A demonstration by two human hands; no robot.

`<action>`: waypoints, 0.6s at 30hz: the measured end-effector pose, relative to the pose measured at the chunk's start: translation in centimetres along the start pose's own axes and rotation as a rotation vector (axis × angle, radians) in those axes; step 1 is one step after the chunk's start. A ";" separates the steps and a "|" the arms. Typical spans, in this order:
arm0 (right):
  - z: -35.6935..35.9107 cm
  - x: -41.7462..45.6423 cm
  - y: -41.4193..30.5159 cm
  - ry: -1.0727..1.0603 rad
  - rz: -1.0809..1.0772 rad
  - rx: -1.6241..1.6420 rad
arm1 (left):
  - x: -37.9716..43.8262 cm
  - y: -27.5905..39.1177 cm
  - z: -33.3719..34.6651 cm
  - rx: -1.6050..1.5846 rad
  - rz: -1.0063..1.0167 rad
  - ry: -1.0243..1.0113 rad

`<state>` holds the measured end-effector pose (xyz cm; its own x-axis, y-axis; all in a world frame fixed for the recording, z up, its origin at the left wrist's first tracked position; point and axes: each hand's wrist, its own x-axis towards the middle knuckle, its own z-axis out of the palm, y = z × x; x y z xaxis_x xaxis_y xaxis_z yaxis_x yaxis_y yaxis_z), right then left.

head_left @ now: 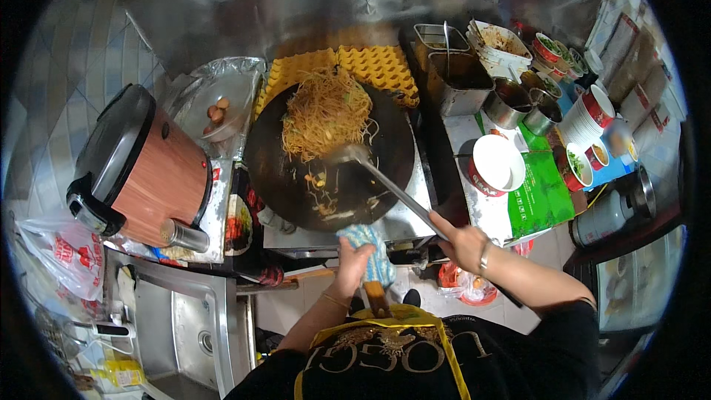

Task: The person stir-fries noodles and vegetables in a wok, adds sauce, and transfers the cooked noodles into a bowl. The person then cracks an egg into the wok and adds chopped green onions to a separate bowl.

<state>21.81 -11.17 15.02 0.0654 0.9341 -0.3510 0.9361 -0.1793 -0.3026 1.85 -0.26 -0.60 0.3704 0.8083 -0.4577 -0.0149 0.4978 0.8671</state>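
A dark wok [355, 194] holds a large heap of fried noodles [328, 114] at its far side, with small scraps of noodle and vegetable nearer me. My left hand [354, 261] is closed around the wok's handle through a folded blue-and-white cloth [377, 255]; the handle's wooden end sticks out below. My right hand [464, 244] grips the long metal handle of a ladle [397, 189]. The ladle's head is inside the wok, at the near edge of the noodle heap.
Yellow egg trays [380, 66] stand behind the wok. A rice cooker [161, 172] and a bowl of eggs [222, 122] are at left, above a steel sink [194, 322]. At right stand a white paper bowl [498, 164], sauce containers [461, 86] and stacked bowls [577, 119].
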 end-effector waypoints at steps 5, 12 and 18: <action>0.9 2.4 0.3 -0.053 0.040 -0.140 | 3.4 8.7 0.9 0.050 -0.189 -0.005; 0.2 3.9 0.9 0.167 -0.052 0.123 | 1.7 2.3 0.5 -0.003 -0.008 -0.056; -4.2 -4.0 0.5 0.043 -0.086 0.260 | 7.6 5.3 -1.1 -0.168 -0.100 -0.198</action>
<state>23.46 -13.72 20.05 0.0094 0.9606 -0.2777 0.8192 -0.1667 -0.5488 3.56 8.87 0.31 0.5521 0.6832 -0.4779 -0.1162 0.6307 0.7673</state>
